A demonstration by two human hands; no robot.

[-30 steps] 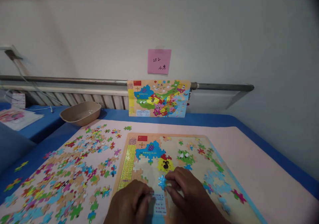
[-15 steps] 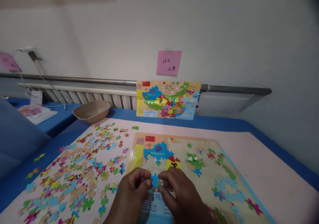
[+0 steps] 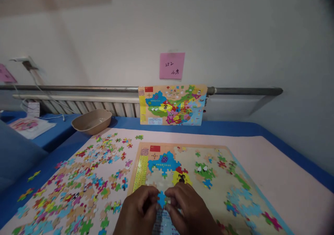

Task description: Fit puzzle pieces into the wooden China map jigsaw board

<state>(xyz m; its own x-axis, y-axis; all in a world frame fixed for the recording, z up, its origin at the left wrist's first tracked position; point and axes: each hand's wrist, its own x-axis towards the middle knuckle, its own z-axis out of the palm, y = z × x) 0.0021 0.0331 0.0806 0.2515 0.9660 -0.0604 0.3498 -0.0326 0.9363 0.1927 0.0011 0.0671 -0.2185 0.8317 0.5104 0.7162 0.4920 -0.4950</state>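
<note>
A blue jigsaw puzzle piece (image 3: 162, 199) is between my two hands, above the lower left of the puzzle board (image 3: 208, 200). My left hand (image 3: 142, 207) pinches its left side, fingers curled. On the opposite side my right hand (image 3: 186, 205) grips it with thumb and forefinger. Just beyond my fingers lies a joined blue section with grapes (image 3: 164, 160), and a yellow section with a dark horned animal (image 3: 182, 177) sits close to my right hand. A green cluster with white animals (image 3: 205, 170) rests farther right on the board.
Many loose puzzle pieces (image 3: 86, 182) spread over the pink sheet on the left. Behind them stands a beige basin (image 3: 92, 121). A finished map picture (image 3: 171, 106) leans against the metal rail (image 3: 242, 91), below a pink note (image 3: 172, 66) on the wall.
The view has shifted slightly. Both hands still hold the blue puzzle piece at nearly the same place over the board, with the fingers slightly readjusted.
</note>
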